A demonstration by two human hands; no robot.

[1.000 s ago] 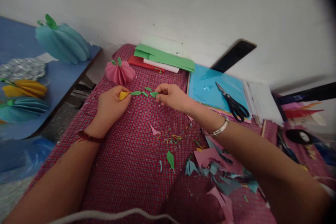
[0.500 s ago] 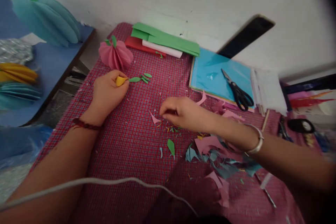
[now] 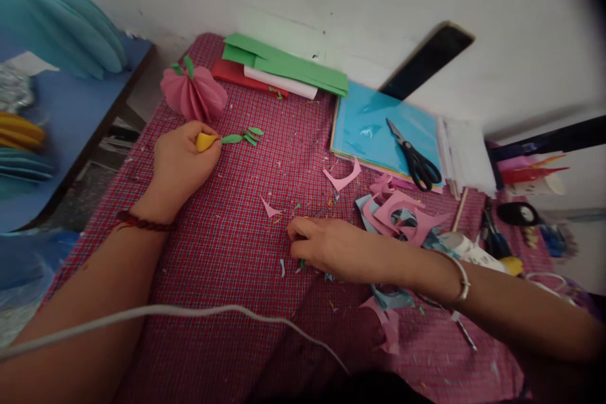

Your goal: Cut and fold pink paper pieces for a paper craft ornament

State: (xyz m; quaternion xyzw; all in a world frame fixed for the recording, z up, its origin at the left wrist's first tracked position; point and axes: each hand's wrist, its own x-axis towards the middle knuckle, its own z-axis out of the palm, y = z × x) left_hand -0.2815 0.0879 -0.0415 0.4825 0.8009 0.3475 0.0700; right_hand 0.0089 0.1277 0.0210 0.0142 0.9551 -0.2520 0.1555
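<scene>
My left hand [image 3: 187, 154] is closed around a folded piece of yellow paper [image 3: 206, 141], which shows between the thumb and fingers. Just right of its fingertips several small green paper leaves [image 3: 250, 135] lie on the checked cloth. A pink pleated paper pumpkin [image 3: 194, 91] with a green top stands behind that hand. My right hand [image 3: 322, 246] is low over the cloth with its fingers curled together. A green paper leaf [image 3: 302, 263] pokes out under it, mostly covered; what the fingertips pinch, if anything, is hidden.
Pink paper scraps [image 3: 398, 211] and blue ones lie by my right forearm. Black-handled scissors [image 3: 416, 161] rest on a blue pack [image 3: 355, 120]. Green paper strips [image 3: 288, 63] lie along the wall. A white cable [image 3: 227, 310] crosses in front. A blue table [image 3: 108, 85] stands left.
My right hand has moved down toward me, over the green leaf and small scraps. My left hand keeps its hold on the yellow paper. The view has shifted slightly right.
</scene>
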